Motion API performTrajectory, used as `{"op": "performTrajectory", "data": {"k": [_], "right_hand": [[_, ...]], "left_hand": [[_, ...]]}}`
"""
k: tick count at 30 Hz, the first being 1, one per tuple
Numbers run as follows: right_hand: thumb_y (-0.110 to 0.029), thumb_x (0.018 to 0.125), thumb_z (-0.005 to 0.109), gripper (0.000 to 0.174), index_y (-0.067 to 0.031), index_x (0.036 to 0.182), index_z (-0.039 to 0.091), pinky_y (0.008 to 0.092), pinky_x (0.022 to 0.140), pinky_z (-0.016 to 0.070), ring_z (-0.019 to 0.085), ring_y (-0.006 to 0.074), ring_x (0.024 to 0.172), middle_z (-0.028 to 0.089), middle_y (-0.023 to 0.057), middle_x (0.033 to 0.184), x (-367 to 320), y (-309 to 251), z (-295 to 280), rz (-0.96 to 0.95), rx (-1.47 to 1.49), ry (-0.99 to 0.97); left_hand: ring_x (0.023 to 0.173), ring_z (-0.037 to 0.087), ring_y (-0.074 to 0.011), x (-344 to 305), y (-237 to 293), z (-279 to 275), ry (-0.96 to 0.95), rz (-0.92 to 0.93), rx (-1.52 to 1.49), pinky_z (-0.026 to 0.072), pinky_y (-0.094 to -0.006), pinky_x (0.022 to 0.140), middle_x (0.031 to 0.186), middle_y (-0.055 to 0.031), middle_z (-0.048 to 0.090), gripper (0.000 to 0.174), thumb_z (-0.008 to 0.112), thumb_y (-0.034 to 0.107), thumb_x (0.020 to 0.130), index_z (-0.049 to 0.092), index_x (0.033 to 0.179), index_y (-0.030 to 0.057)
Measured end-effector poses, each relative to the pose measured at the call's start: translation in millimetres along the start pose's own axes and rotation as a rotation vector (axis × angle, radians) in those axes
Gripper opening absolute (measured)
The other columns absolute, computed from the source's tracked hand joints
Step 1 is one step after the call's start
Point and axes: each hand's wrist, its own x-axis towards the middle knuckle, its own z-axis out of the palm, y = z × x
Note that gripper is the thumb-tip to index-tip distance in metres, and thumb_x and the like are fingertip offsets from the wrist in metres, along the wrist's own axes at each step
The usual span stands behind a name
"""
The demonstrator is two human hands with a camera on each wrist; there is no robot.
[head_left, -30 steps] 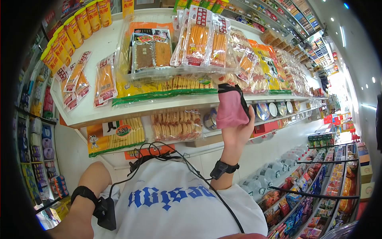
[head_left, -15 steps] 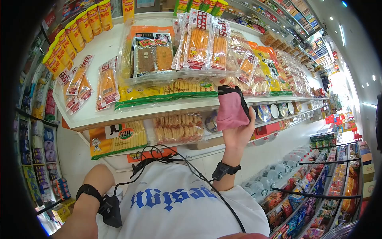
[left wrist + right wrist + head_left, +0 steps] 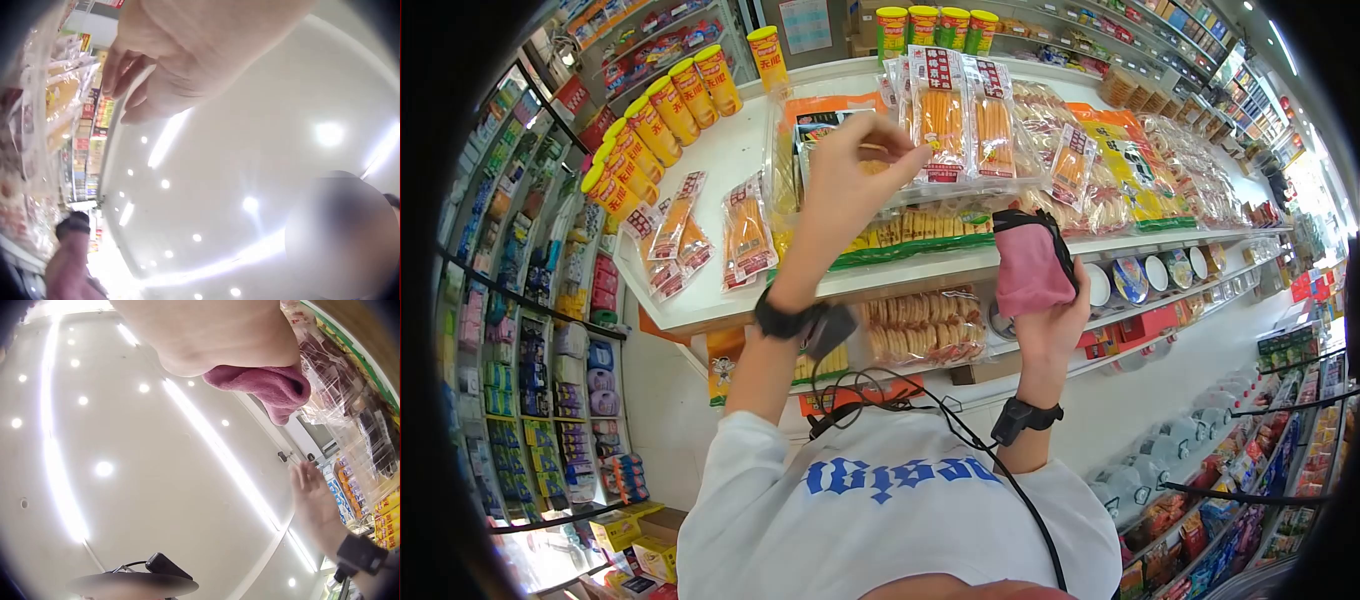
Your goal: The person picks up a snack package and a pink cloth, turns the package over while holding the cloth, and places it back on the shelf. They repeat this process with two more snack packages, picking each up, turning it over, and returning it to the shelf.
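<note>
My right hand [image 3: 1055,325] grips a bunched pink cloth [image 3: 1032,268] with black edging, in front of the shelf's upper edge. In the right wrist view the soft pink cloth [image 3: 269,387] pokes out beyond the palm. My left hand [image 3: 855,180] is raised over the clear plastic tray, its fingers loosely bent and nothing between them. Its fingertips overlap the packets of orange snack sticks [image 3: 940,110] in the head view. The left wrist view shows the same hand [image 3: 169,62] with relaxed fingers beside those packets. Behind it, flat dark packets [image 3: 825,120] in the tray are partly hidden.
Yellow canisters [image 3: 670,110] line the left of the white display shelf [image 3: 700,310]. More stick packets [image 3: 750,230] lie on its near left. Wrapped biscuits [image 3: 925,325] fill the lower shelf. Black cables [image 3: 870,390] hang at my chest. Large bottles [image 3: 1145,455] stand at the right.
My left hand has risen from low at my side to above the tray. The head view has swung left. My right hand still holds the pink cloth.
</note>
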Motion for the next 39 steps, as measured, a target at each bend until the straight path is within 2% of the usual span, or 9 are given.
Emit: {"op": "performTrajectory", "data": {"k": [5, 8, 11, 14, 26, 30, 32, 35, 39], "right_hand": [[-0.035, 0.098, 0.05, 0.046, -0.0019, 0.13, 0.055, 0.0447, 0.107, 0.0394, 0.053, 0.0271, 0.125, 0.059, 0.0104, 0.133, -8.0, -14.3, -11.8, -0.047, 0.023, 0.053], [-0.036, 0.098, 0.051, 0.049, -0.0025, 0.132, 0.053, 0.0452, 0.108, 0.0386, 0.053, 0.0273, 0.126, 0.058, 0.0104, 0.134, -14.6, -25.2, -20.6, -0.128, -0.013, 0.086], [-0.037, 0.098, 0.051, 0.049, -0.0023, 0.133, 0.053, 0.0451, 0.109, 0.0379, 0.052, 0.027, 0.127, 0.057, 0.0105, 0.136, -17.8, -30.8, -21.0, -0.145, 0.018, 0.117], [-0.037, 0.098, 0.051, 0.05, -0.0023, 0.133, 0.052, 0.0453, 0.11, 0.0372, 0.052, 0.0266, 0.128, 0.057, 0.0107, 0.136, -14.5, -30.3, -25.4, -0.139, 0.011, 0.1], [-0.033, 0.101, 0.047, 0.044, -0.0028, 0.132, 0.053, 0.0416, 0.107, 0.0397, 0.054, 0.0244, 0.125, 0.058, 0.0092, 0.135, -2.7, -5.4, -11.2, -0.099, -0.051, 0.014], [-0.034, 0.103, 0.046, 0.045, -0.0023, 0.135, 0.052, 0.0397, 0.107, 0.0401, 0.054, 0.0226, 0.126, 0.057, 0.0102, 0.136, 4.8, 14.7, 1.9, -0.231, -0.265, -0.025], [-0.036, 0.104, 0.045, 0.046, -0.0032, 0.136, 0.052, 0.0401, 0.108, 0.0395, 0.053, 0.0229, 0.126, 0.055, 0.0118, 0.137, 14.3, 30.6, -14.0, -0.452, -0.683, -0.044], [-0.023, 0.1, 0.056, 0.039, -0.0025, 0.133, 0.053, 0.0324, 0.091, 0.049, 0.06, 0.0185, 0.109, 0.058, 0.0121, 0.122, 12.7, 50.8, -2.4, -0.398, -0.901, -0.15], [-0.013, 0.096, 0.065, 0.034, 0.0008, 0.125, 0.056, 0.025, 0.076, 0.0508, 0.062, 0.0082, 0.085, 0.065, 0.0026, 0.095, -6.5, 67.5, 40.2, 0.039, -0.934, -0.335]], "left_hand": [[0.083, 0.066, -0.0207, 43.4, -98.3, 53.4, -0.15, -0.077, 0.321, 0.0528, -0.0333, 0.08, 0.091, -0.0126, 0.069, 0.04, 0.074, 0.027, 0.084, 0.064, 0.104, -0.0058], [0.093, 0.062, -0.0379, 52.1, -104.3, 63.1, -0.033, 0.011, 0.374, 0.0506, -0.0446, 0.086, 0.101, -0.0243, 0.065, 0.049, 0.077, 0.027, 0.078, 0.06, 0.109, -0.0062], [0.1, 0.06, -0.0398, 58.2, -101.7, 63.9, -0.077, -0.059, 0.31, 0.0482, -0.0465, 0.088, 0.107, -0.0264, 0.063, 0.055, 0.077, 0.027, 0.078, 0.056, 0.116, -0.0061], [0.074, 0.067, -0.0211, 52.7, -107.7, 72.1, 0.045, 0.037, 0.393, 0.0527, -0.0343, 0.071, 0.087, -0.0138, 0.069, 0.044, 0.077, 0.026, 0.08, 0.062, 0.108, -0.0057], [0.088, 0.067, -0.0155, 41.1, -68.1, 25.0, 0.297, -0.036, 0.11, 0.0541, -0.0272, 0.072, 0.095, -0.0136, 0.07, 0.035, 0.074, 0.013, 0.086, 0.057, 0.11, -0.0046], [0.092, 0.068, -0.0183, 11.0, -23.9, 13.2, 0.218, -0.139, -0.338, 0.056, -0.0282, 0.076, 0.103, -0.0175, 0.069, 0.037, 0.07, 0.01, 0.091, 0.047, 0.116, -0.0055], [0.093, 0.068, -0.0178, -15.2, -1.2, 12.6, 0.11, -0.217, -0.475, 0.0558, -0.0273, 0.078, 0.106, -0.0187, 0.069, 0.04, 0.068, 0.008, 0.092, 0.044, 0.12, -0.0062], [0.094, 0.068, -0.0163, -48.6, 18.2, 22.5, 0.02, -0.275, -0.566, 0.0547, -0.0261, 0.08, 0.11, -0.0188, 0.069, 0.047, 0.068, 0.006, 0.092, 0.041, 0.129, -0.0071], [0.098, 0.065, -0.0135, -70.3, 11.2, 15.5, -0.004, -0.276, -0.457, 0.0524, -0.0256, 0.085, 0.114, -0.0151, 0.069, 0.055, 0.068, 0.004, 0.092, 0.04, 0.139, -0.0057]]}}
